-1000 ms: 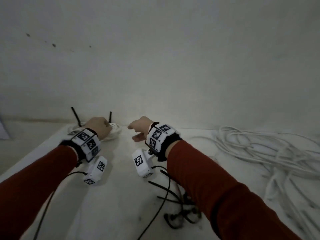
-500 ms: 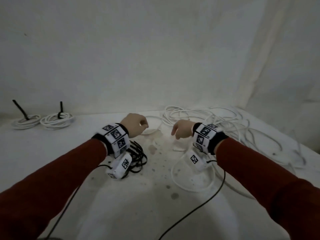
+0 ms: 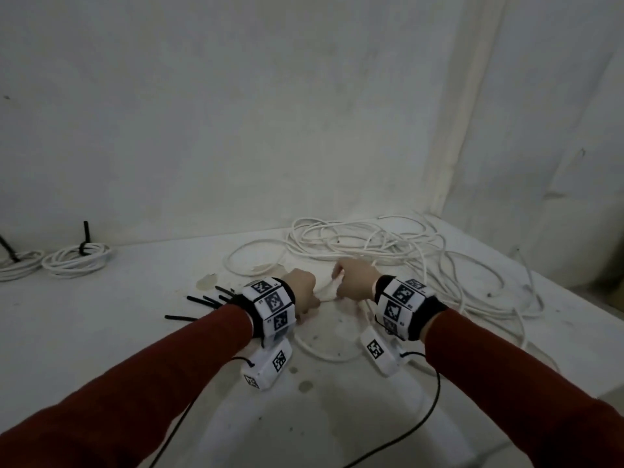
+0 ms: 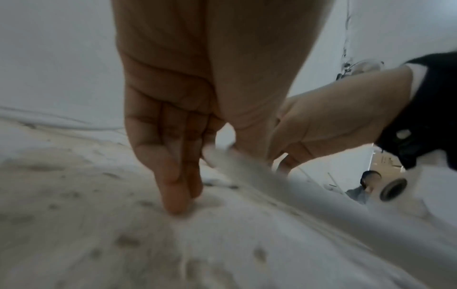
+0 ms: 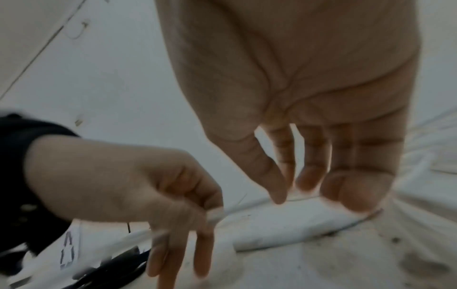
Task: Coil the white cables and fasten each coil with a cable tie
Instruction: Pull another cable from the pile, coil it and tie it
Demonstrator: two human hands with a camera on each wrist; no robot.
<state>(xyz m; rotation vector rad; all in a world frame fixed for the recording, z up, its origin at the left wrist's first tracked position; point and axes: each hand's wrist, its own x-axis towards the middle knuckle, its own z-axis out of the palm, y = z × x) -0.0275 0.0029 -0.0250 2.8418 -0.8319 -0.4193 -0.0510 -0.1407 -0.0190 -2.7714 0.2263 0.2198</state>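
Observation:
A loose white cable [image 3: 326,293] lies on the stained white table [image 3: 118,332], its loop running under both wrists. My left hand [image 3: 304,293] pinches this cable [image 5: 214,215] between thumb and forefinger, while its other fingers [image 4: 173,195] point down onto the table. My right hand [image 3: 354,282] hovers close beside it with thumb and fingers [image 5: 309,172] hanging fairly straight over the cable, nothing visibly gripped. A tangle of white cables [image 3: 388,244] lies just behind the hands. Loose black cable ties [image 3: 207,300] lie left of my left wrist.
Two tied white coils [image 3: 77,260] [image 3: 17,268], each with a black tie sticking up, sit at the far left by the wall. The tangle spreads to the table's right edge [image 3: 540,298]. Black wrist-camera leads [image 3: 422,427] trail over the near table.
The view has swung right, away from the tied coils. Both hands moved from there to the loose cables and dropped to the table, and my left hand has taken hold of a cable.

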